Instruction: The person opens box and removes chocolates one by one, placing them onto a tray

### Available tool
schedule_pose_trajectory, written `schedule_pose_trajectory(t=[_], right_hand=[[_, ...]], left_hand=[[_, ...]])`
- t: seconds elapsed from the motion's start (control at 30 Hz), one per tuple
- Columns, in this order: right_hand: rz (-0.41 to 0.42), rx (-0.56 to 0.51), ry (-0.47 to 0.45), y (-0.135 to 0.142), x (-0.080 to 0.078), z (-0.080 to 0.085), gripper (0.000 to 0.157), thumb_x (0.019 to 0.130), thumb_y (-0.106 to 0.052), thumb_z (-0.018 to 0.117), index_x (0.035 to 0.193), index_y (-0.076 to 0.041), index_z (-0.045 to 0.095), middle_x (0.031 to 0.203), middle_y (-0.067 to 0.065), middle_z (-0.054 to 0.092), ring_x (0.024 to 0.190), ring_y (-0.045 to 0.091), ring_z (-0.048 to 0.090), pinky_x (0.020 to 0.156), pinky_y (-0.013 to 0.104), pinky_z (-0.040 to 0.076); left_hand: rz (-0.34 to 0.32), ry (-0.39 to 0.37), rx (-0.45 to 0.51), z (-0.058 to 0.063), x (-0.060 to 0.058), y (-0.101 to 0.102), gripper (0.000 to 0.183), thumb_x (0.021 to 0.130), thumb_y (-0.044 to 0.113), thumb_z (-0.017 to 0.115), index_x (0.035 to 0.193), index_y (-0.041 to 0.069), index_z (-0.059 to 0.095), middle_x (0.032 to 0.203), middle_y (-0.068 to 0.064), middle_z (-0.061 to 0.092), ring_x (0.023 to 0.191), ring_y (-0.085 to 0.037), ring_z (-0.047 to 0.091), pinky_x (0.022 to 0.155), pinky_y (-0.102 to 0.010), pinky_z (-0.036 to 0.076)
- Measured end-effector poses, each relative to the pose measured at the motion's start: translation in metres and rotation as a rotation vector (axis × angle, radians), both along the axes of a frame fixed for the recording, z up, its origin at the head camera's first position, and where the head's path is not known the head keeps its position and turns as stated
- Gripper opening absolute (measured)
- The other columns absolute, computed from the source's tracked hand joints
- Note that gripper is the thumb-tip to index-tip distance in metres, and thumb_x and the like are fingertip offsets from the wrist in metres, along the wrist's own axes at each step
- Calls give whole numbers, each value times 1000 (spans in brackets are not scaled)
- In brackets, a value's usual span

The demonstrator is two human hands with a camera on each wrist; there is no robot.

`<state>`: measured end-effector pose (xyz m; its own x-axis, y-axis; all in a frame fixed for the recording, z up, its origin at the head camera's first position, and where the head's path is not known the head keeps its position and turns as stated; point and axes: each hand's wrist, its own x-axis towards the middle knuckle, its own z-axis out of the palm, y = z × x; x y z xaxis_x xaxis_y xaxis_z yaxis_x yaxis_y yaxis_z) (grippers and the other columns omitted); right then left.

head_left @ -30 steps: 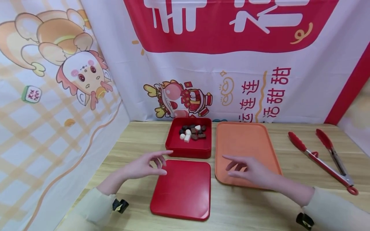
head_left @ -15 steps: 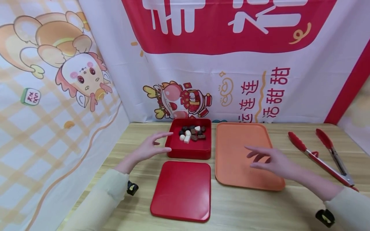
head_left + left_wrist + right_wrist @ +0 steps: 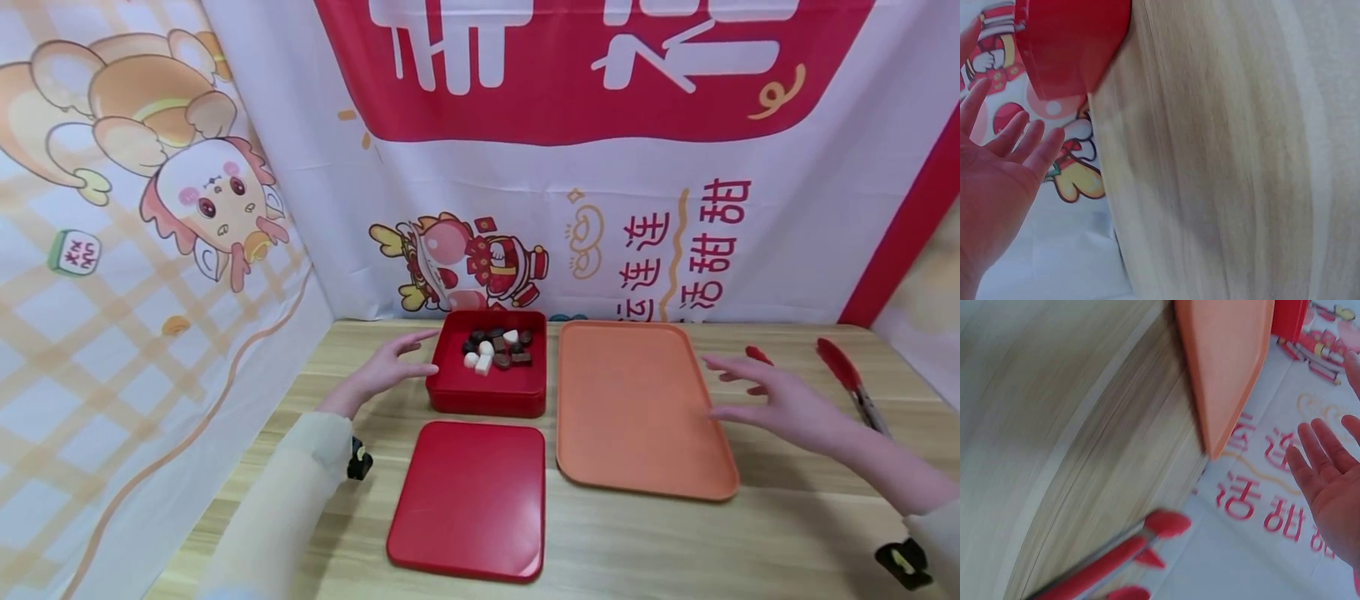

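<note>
Hovering in the head view: left hand (image 3: 386, 368), just beside an open-topped square red box (image 3: 487, 404) of small white, brown and black pieces (image 3: 498, 350); right hand (image 3: 780, 404), between a rectangular orange tray (image 3: 637, 417) and red-and-silver tongs (image 3: 840, 364). Flat square red panel (image 3: 468, 500): on the wood-grain surface (image 3: 622, 542). Left wrist view: fingers extended, nothing held, near the box. Right wrist view: fingers extended, nothing held, apart from tray and tongs.

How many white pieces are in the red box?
4: a round white piece leftmost; a blocky white piece beside it; a second round white piece behind them; a triangular white piece farther right. Others may hide.
</note>
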<state>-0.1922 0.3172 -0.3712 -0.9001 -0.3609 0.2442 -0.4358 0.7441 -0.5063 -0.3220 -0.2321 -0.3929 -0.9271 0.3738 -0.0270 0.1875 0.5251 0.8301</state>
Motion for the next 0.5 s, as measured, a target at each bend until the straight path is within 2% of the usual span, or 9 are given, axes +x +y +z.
schedule_pose_trajectory(t=[0.07,0.2,0.37,0.5], right_hand=[[-30,5,-29,10,-1,-3,78,79,-28,82,143,-3,46,134,26,51,115,43,50,86,62,46],[-86,20,-36,30,-1,-8,89,77,-29,84,146,1,38,139,35,38,120,56,39,85,72,37],[-153,81,55,56,-3,-18,98,71,-28,88,147,2,34,136,36,38,116,55,38,80,73,39],[-200,91,44,73,-5,-25,107,70,-27,89,151,0,25,139,39,31,121,59,29,81,78,32]], left_hand=[[-13,-6,5,-4,-4,-2,72,86,30,76,148,19,43,153,-7,34,137,-36,32,106,-55,34],[-65,-30,28,-10,-8,-2,70,87,18,75,148,13,42,152,-12,36,134,-39,37,106,-51,35],[-128,-116,82,-15,-9,1,67,90,8,69,149,6,37,153,-19,32,136,-41,34,104,-47,39],[-110,-173,105,-17,-10,2,65,91,8,67,149,8,38,153,-19,32,136,-39,35,99,-45,45]])
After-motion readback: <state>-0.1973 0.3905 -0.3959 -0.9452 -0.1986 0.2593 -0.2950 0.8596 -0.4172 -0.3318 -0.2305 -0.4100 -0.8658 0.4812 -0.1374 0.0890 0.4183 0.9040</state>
